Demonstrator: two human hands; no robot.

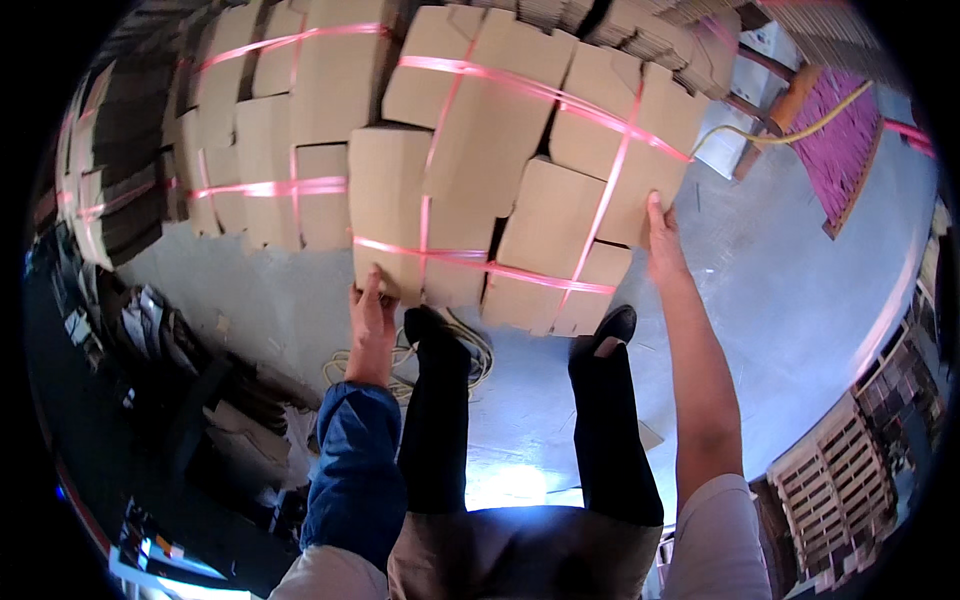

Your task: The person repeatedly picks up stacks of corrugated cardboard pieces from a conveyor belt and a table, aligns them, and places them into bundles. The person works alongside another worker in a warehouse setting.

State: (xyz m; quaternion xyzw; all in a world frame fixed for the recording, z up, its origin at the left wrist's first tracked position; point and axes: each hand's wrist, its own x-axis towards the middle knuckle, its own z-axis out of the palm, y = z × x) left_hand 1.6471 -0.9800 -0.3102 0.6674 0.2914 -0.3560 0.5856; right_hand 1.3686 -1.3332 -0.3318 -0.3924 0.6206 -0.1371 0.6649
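Head view: 1 carton bundle (490, 140), pink straps (628, 131) already fastened; left grip (370, 312) and right grip (664, 242) pinching opposite edges, release not yet made.

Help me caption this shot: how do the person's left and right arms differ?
A blue sleeve covers most of the left forearm; the right forearm is bare. The left grip is at the near left corner of the cardboard bundle, while the right grip is at its right edge, higher in the picture. Both arms show a pale sleeve farther up.
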